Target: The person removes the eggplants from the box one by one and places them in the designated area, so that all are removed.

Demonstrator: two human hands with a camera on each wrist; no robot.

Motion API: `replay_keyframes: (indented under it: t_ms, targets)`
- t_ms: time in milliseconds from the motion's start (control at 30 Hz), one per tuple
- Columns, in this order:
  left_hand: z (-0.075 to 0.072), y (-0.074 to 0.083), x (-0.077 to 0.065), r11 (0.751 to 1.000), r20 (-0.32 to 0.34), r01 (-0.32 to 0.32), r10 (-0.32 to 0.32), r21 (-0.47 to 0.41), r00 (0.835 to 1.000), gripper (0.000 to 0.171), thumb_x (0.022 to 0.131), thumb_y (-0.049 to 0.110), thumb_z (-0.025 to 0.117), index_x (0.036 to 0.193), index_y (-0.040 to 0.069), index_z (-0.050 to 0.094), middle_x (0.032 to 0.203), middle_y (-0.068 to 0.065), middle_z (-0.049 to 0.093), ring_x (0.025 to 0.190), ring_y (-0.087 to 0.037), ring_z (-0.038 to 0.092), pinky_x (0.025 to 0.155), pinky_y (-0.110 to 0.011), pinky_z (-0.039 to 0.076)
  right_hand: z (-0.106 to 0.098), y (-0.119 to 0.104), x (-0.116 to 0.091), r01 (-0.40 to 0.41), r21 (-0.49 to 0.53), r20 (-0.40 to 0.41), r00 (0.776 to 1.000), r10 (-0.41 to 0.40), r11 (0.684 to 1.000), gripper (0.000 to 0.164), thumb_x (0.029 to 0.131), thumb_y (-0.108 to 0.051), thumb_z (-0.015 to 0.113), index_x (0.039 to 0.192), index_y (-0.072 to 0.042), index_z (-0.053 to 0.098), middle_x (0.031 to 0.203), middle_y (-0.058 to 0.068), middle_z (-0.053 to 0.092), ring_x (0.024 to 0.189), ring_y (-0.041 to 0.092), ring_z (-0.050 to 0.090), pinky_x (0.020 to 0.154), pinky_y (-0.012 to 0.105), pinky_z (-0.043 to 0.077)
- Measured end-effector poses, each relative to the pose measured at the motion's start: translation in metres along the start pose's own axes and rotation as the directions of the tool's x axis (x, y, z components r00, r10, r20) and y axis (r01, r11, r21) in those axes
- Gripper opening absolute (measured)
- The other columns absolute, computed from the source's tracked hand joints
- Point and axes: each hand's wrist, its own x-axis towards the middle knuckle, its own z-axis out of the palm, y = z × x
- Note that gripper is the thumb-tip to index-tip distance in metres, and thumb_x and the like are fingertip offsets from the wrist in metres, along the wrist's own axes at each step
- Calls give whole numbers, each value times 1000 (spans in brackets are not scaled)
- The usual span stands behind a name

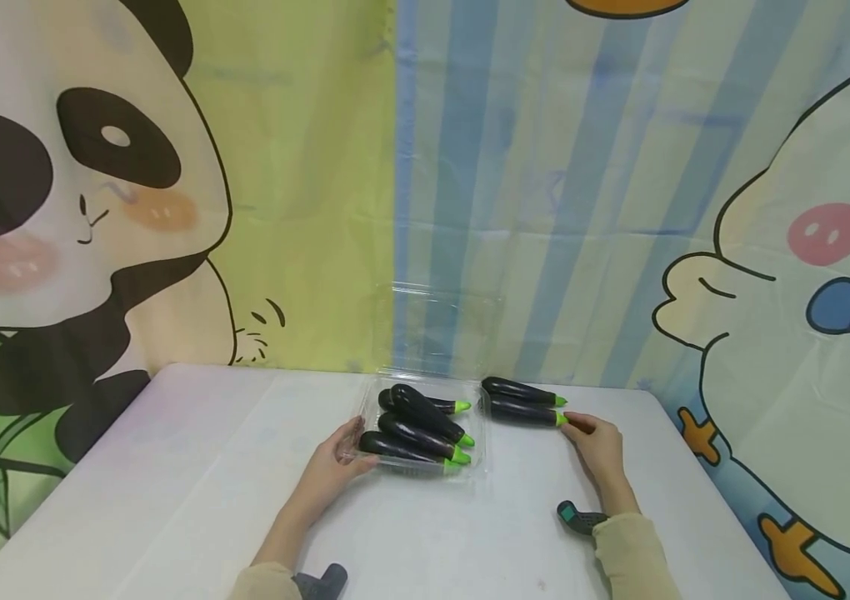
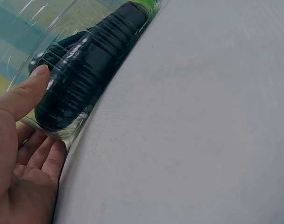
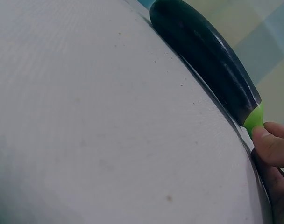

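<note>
A clear plastic box [image 1: 479, 467] with several dark eggplants [image 1: 417, 433] heaped in it sits towards the back of the table. My left hand [image 1: 335, 462] holds the box at its left near corner; the left wrist view has the thumb [image 2: 32, 91] against the wall and the other fingers [image 2: 44, 154] low at the corner. To the right of the box lie two more eggplants side by side, the farther eggplant [image 1: 518, 391] and the nearer eggplant [image 1: 522, 412]. By its green stem [image 3: 254, 119], my right hand [image 1: 597, 442] pinches the nearer one between thumb and fingers.
The transparent lid [image 1: 436, 329] stands raised at the back of the box, before a printed cloth backdrop [image 1: 305, 167]. Under everything is a white tabletop [image 1: 470, 542], its far edge just behind the eggplants. Dark devices are strapped at both wrists.
</note>
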Motion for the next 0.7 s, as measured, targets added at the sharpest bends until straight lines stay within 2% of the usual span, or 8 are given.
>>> replay_keyframes:
  t_ms: [233, 500, 700]
  targets:
    - [0, 1, 0, 1000, -3, 1, -1, 15, 1000, 93, 70, 50, 78, 147, 22, 35, 152, 0, 37, 139, -25, 37, 113, -44, 35, -1, 0, 0, 16, -14, 1, 1000, -16, 1000, 31, 87, -22, 70, 114, -7, 69, 117, 17, 67, 116, 36, 57, 101, 50, 43]
    - [2, 4, 0, 1000, -4, 1, -1, 12, 1000, 92, 70, 48, 80, 146, 22, 36, 151, 0, 40, 139, -24, 38, 112, -42, 36, -2, -1, -2, -26, -33, 6, 1000, 26, 999, 31, 87, -23, 70, 113, -7, 69, 119, 18, 65, 119, 39, 54, 104, 52, 41]
    - [1, 3, 0, 1000, -17, 9, -9, 15, 1000, 92, 69, 49, 79, 146, 22, 37, 150, 0, 40, 139, -23, 38, 112, -42, 36, -1, -4, -2, -21, -35, 7, 1000, 22, 999, 32, 88, -25, 69, 114, -7, 69, 118, 19, 66, 118, 38, 55, 102, 52, 42]
